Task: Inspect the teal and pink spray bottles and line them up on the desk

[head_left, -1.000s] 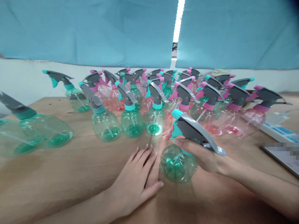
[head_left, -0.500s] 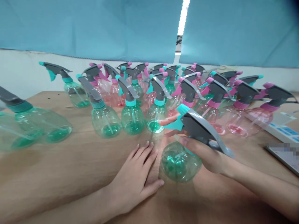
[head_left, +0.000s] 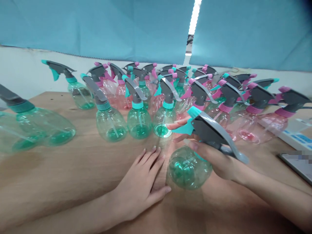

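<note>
My right hand [head_left: 216, 159] grips a green spray bottle [head_left: 188, 172] by its neck, just below the grey and turquoise trigger head. The bottle is tilted, its base toward me and to the left; part of its collar is hidden by my thumb. Some fingers reach out past the turquoise trigger. My left hand [head_left: 143, 178] lies flat on the wooden table [head_left: 73, 175], fingers stretched and holding nothing, left of that bottle. Beyond my hands stand other green spray bottles, the closest being one with a turquoise collar [head_left: 163, 122].
Several pink spray bottles [head_left: 253, 126] crowd the back and right of the table. More green bottles [head_left: 48, 130] stand at the left. A phone [head_left: 296, 165] and a white and blue object [head_left: 301, 138] lie at the right edge. Behind hangs a blue curtain [head_left: 97, 29].
The view has shifted slightly, so the bottles at the back sit a little higher. Both hands keep nearly the same pose, the right one still holding the green spray bottle.
</note>
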The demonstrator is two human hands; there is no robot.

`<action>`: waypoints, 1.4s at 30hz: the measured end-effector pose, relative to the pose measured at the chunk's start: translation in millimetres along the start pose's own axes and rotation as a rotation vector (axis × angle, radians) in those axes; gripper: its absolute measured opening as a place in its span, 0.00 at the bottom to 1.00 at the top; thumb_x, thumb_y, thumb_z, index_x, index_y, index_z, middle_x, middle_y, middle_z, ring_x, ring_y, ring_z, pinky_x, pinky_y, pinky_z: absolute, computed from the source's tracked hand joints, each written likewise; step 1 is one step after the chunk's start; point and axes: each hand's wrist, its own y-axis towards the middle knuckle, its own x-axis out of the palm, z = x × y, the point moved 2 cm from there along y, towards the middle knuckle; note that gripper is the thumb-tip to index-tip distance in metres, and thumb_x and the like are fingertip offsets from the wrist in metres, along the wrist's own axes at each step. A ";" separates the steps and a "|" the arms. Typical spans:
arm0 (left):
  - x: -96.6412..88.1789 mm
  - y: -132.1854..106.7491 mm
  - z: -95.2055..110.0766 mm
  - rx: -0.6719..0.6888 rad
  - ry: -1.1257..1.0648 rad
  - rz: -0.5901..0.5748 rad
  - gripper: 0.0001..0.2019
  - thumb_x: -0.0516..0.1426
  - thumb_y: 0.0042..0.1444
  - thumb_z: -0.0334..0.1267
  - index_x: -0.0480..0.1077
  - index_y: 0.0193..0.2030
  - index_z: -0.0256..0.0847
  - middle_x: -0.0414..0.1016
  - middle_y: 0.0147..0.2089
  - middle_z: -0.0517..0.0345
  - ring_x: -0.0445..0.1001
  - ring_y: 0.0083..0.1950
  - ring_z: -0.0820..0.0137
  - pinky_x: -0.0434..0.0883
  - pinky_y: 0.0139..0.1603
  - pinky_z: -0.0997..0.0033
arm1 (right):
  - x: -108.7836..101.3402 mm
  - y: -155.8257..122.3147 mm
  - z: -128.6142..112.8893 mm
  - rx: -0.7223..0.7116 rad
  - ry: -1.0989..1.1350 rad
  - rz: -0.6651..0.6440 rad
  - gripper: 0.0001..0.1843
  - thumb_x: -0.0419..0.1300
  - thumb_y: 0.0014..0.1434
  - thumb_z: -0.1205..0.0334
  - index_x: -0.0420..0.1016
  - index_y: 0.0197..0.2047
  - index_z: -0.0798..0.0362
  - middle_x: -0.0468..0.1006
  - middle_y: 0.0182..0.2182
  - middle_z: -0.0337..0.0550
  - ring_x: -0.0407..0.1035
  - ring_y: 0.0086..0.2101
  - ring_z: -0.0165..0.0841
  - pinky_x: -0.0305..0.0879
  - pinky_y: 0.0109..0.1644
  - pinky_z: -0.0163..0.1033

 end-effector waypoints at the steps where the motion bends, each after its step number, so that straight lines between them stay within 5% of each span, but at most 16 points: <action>1: 0.1 0.2 0.2 -0.002 0.005 -0.006 0.35 0.53 0.64 0.56 0.56 0.68 0.31 0.56 0.70 0.38 0.54 0.70 0.50 0.54 0.67 0.46 | -1.3 0.0 1.7 0.009 -0.016 0.001 0.21 0.58 0.64 0.56 0.68 0.60 0.43 0.80 0.31 0.39 0.75 0.30 0.36 0.72 0.36 0.42; 8: -1.2 0.9 1.3 -0.007 -0.006 -0.002 0.35 0.54 0.64 0.55 0.57 0.68 0.30 0.57 0.70 0.37 0.55 0.69 0.49 0.55 0.66 0.45 | -7.0 -0.6 8.1 0.003 -0.075 0.007 0.16 0.56 0.65 0.56 0.73 0.55 0.43 0.76 0.27 0.36 0.69 0.24 0.33 0.69 0.39 0.44; 13: -1.3 0.2 0.6 -0.004 0.001 -0.004 0.35 0.54 0.64 0.55 0.58 0.67 0.30 0.57 0.70 0.37 0.55 0.69 0.49 0.55 0.66 0.45 | -3.6 -1.0 6.2 0.028 -0.055 -0.020 0.17 0.57 0.63 0.57 0.71 0.56 0.44 0.74 0.27 0.37 0.64 0.23 0.31 0.63 0.28 0.39; 20: -0.1 0.1 -0.3 0.004 0.008 0.021 0.34 0.54 0.64 0.56 0.56 0.68 0.33 0.57 0.70 0.39 0.56 0.69 0.50 0.56 0.66 0.46 | -1.8 1.3 -1.5 -0.039 -0.146 0.019 0.21 0.53 0.59 0.67 0.71 0.54 0.45 0.66 0.25 0.35 0.59 0.21 0.30 0.60 0.26 0.37; 31: 0.6 -0.2 0.5 0.024 0.047 0.021 0.34 0.52 0.65 0.55 0.57 0.68 0.29 0.57 0.69 0.36 0.54 0.70 0.50 0.55 0.66 0.44 | 0.2 5.3 -10.5 -0.087 -0.225 0.040 0.22 0.50 0.53 0.69 0.72 0.50 0.46 0.71 0.28 0.37 0.65 0.25 0.31 0.66 0.31 0.38; 37: 0.7 0.5 1.1 0.017 0.054 0.020 0.33 0.53 0.65 0.55 0.58 0.67 0.30 0.58 0.69 0.37 0.55 0.70 0.50 0.56 0.65 0.43 | -2.5 3.0 -6.8 -0.071 -0.255 0.043 0.17 0.51 0.54 0.71 0.74 0.43 0.47 0.74 0.31 0.38 0.70 0.31 0.33 0.68 0.37 0.39; 42: -1.1 0.3 1.1 0.012 0.065 0.035 0.33 0.52 0.65 0.55 0.58 0.67 0.31 0.59 0.69 0.38 0.57 0.68 0.50 0.58 0.65 0.45 | -6.6 0.2 -5.4 -0.052 -0.287 0.081 0.09 0.53 0.53 0.70 0.71 0.29 0.48 0.69 0.25 0.36 0.63 0.24 0.29 0.63 0.28 0.36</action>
